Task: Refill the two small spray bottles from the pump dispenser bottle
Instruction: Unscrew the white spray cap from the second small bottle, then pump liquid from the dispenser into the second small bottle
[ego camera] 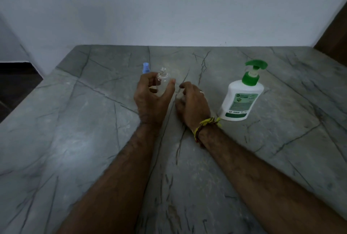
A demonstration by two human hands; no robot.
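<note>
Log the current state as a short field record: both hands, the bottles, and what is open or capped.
surface: grey marble-pattern table
left hand: fingers curled round the clear small spray bottle, upright, neck open, no sprayer on it
right hand: fingers curled over something small and clear on the table; cannot tell what
blue spray cap: shows behind the left hand; whatever is under it is hidden
pump dispenser bottle: white with green pump, upright, right of both hands, untouched

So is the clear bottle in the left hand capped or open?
Open. The clear bottle stands upright in the left hand, its bare threaded neck showing with no sprayer on it.
</note>
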